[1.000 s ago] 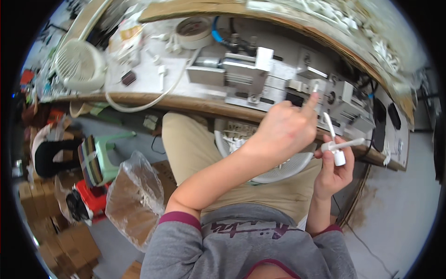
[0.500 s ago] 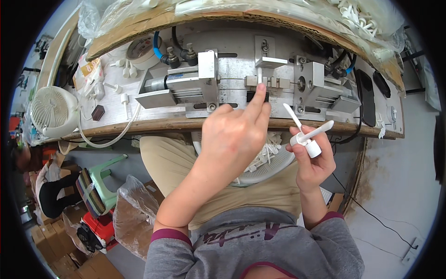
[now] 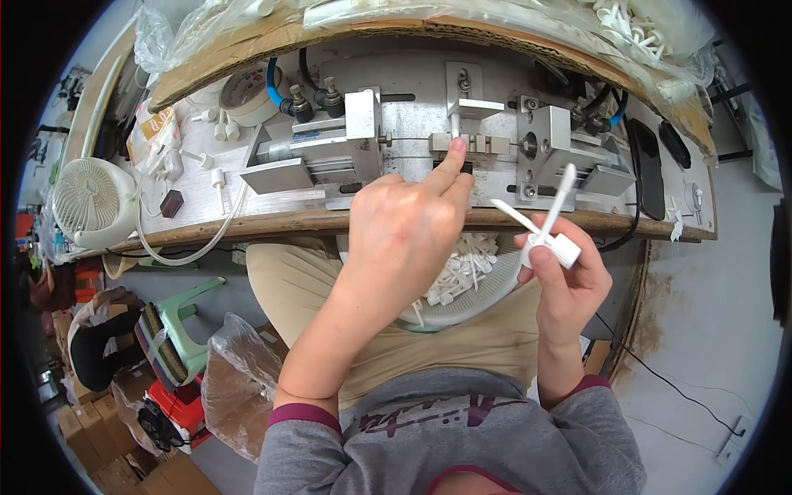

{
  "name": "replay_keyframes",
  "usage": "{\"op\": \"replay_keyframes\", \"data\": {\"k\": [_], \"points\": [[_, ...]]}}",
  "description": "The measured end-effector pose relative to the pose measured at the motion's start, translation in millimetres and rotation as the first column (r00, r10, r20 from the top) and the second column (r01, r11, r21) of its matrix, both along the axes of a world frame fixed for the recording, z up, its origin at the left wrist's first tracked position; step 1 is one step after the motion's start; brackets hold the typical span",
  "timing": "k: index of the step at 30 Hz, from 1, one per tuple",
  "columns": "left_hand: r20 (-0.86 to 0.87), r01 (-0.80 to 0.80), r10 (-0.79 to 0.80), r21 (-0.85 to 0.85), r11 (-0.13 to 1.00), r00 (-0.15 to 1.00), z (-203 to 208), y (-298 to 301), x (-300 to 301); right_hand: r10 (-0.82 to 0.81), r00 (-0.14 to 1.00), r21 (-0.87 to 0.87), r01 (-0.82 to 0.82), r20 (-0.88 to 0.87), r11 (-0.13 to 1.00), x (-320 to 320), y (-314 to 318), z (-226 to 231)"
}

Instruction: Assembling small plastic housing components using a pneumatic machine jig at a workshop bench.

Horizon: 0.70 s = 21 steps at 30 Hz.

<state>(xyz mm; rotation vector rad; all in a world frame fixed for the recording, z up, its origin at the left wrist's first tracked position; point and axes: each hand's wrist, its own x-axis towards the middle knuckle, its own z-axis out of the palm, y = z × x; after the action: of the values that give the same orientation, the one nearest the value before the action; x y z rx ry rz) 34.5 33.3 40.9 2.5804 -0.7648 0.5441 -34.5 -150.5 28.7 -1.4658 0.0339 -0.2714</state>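
My left hand (image 3: 406, 216) reaches over the table edge with its index finger stretched out. That fingertip touches the near end of a white rod-like piece (image 3: 455, 124) standing at the small metal jig block (image 3: 493, 145). The other fingers are partly curled or hidden under the hand. To the right, my right hand (image 3: 575, 285) pinches white ribbed caps with applicator sticks (image 3: 564, 249) between thumb and fingers. Two sticks point up and away from the caps, their lines crossing near the fingertips. On my lap, below the left hand, sits a pale basket (image 3: 505, 290) holding several white pieces.
Metal cylinder clamps flank the jig, a left one (image 3: 363, 128) and a right one (image 3: 557, 148). A cardboard shelf edge (image 3: 396, 35) overhangs the bench. A white fan (image 3: 92, 202), tape roll (image 3: 247, 95) and loose white parts lie left; dark phone-like objects (image 3: 648, 173) lie right.
In my right hand the caps and sticks have turned; one stick now points more steeply upward. My left index fingertip stays at the jig.
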Motion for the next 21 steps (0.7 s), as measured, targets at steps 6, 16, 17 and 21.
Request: {"op": "replay_keyframes", "data": {"k": [6, 16, 17, 21], "points": [[0.138, 0.241, -0.207, -0.311, 0.92, 0.969, -4.8, -4.1, -24.3, 0.042, 0.993, -0.087, -0.052, -0.113, 0.995, 0.6, 2.8, -5.0], [-0.023, 0.141, -0.172, -0.468, 0.873, 0.985, 4.8, -1.7, -31.6, 0.046, 0.993, -0.097, -0.035, 0.108, 0.995, 16.2, 5.1, -0.9], [-0.037, 0.099, -0.13, -0.46, 0.882, 0.991, 0.2, -1.8, -27.3, 0.066, 0.989, -0.074, -0.056, 0.134, 0.996, 15.8, 3.0, -2.2], [0.068, 0.042, -0.037, -0.077, 0.996, 0.997, -10.4, 3.7, -9.8, 0.136, 0.957, -0.125, -0.106, 0.255, 0.986, 16.4, -1.3, -10.0]]}}
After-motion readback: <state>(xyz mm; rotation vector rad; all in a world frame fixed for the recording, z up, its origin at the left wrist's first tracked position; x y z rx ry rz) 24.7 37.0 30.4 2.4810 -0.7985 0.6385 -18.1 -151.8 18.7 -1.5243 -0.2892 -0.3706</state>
